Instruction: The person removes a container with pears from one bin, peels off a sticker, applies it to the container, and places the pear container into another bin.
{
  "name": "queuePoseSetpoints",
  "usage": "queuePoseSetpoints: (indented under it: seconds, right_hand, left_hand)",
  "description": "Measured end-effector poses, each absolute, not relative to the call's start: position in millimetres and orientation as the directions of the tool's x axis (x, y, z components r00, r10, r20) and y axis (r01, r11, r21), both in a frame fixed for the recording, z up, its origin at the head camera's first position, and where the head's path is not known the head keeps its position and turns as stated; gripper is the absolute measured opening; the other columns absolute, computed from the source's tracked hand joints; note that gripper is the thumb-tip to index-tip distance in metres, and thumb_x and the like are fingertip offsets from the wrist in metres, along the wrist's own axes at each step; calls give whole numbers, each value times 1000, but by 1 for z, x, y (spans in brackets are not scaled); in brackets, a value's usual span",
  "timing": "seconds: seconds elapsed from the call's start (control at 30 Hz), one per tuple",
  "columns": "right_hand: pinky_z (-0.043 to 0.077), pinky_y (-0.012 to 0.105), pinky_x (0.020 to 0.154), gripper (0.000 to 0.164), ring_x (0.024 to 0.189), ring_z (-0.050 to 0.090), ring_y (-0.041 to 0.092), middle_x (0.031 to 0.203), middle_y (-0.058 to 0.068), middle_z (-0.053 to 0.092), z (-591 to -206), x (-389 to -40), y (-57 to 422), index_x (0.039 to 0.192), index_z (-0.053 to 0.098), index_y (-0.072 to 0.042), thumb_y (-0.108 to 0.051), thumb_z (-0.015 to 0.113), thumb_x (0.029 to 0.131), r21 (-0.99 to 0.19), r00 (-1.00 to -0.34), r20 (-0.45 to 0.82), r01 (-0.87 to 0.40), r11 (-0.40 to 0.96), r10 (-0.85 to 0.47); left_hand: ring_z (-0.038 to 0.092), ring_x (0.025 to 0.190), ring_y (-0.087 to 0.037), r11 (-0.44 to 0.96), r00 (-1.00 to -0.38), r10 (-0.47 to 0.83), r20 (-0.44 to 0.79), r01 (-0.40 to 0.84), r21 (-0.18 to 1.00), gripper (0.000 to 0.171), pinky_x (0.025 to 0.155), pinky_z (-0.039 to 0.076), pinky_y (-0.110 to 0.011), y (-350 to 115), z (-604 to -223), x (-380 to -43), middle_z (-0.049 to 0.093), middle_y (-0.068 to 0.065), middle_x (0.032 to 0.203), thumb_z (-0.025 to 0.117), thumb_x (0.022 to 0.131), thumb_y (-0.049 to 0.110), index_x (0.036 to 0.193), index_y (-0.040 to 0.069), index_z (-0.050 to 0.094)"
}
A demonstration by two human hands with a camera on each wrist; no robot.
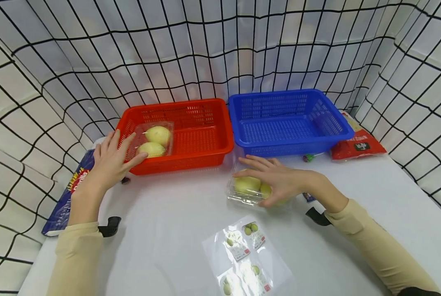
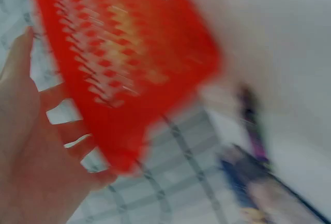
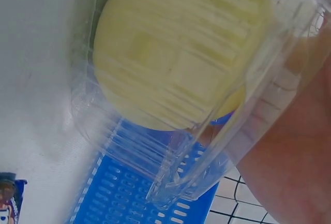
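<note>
My right hand (image 1: pixel 276 179) spans a clear plastic fruit box (image 1: pixel 247 198), its thumb on the near side and its fingers over the far side. Pale yellow-green round fruits (image 3: pixel 176 53) fill this box. My left hand (image 1: pixel 107 162) is at the left end of the red basket (image 1: pixel 202 160), fingers spread and fingertips at the rim. Along that basket's side, the left wrist view shows the fingers (image 2: pixel 72 131) extended. Inside the red basket, at its left, lies another clear box (image 1: pixel 170 142) with two such fruits (image 1: pixel 157 135).
A blue basket (image 1: pixel 294 146) stands right of the red one, with a red packet (image 1: pixel 359 144) beside it. A blue spaghetti bag (image 1: pixel 66 197) lies at the left. A clear sheet with fruit labels (image 1: pixel 242 250) lies in front. Black netting (image 1: pixel 213 53) surrounds the table.
</note>
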State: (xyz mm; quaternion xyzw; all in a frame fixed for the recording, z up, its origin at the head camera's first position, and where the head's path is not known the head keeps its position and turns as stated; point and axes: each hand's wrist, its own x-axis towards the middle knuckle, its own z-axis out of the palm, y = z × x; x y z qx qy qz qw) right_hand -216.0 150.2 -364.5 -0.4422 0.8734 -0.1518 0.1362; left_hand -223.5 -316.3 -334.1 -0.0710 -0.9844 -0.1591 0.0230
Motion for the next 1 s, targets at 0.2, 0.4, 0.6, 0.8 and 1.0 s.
queuePoseSetpoints:
  seconds: [0.2, 0.4, 0.6, 0.8, 1.0]
  right_hand:
    - [14, 80, 119, 92, 163, -2, 33, 176, -3, -1, -367, -218, 152, 161, 25, -43, -55, 70, 82, -372, -567, -99, -742, 558, -818]
    - [15, 80, 119, 92, 163, -2, 35, 176, 2, 1, -368, -215, 152, 162, 26, -38, -56, 70, 83, -381, -560, -101, -742, 552, -822]
    - [13, 81, 119, 91, 163, -3, 36, 176, 2, 0, -365, -216, 154, 161, 27, -38, -53, 71, 83, -378, -568, -106, -736, 561, -816]
    - [14, 79, 120, 91, 163, -4, 34, 176, -1, -2, -365, -217, 155, 162, 26, -39, -54, 70, 84, -373, -563, -112, -740, 559, -819]
    - [15, 78, 120, 91, 163, -4, 33, 176, 0, -2, -366, -217, 153, 162, 24, -42, -55, 69, 83, -363, -563, -111, -744, 561, -819]
  left_hand:
    - [-9, 160, -46, 901, -945, 318, 72, 325, 288, 81, 123, 0, -76, -253, -305, -201, 5, -24, 173, 55, 101, 55, 164, 14, 25]
    - [8, 160, -45, 845, -861, 498, -105, 455, 280, 74, 127, 7, -70, -185, -300, -147, 18, -19, 172, 56, 101, 53, 161, 14, 35]
    - [30, 158, -31, 729, -639, 684, -353, 573, 376, 76, 128, 26, -57, -131, -304, -92, 28, -5, 171, 51, 98, 67, 159, 23, 41]
    - [38, 154, -25, 700, -571, 707, -417, 651, 293, 76, 126, 35, -49, -108, -323, -77, 32, -3, 170, 55, 97, 65, 159, 24, 41]
    - [48, 147, -29, 722, -603, 675, -425, 658, 213, 75, 121, 42, -49, -105, -334, -76, 37, -7, 167, 59, 96, 62, 156, 20, 45]
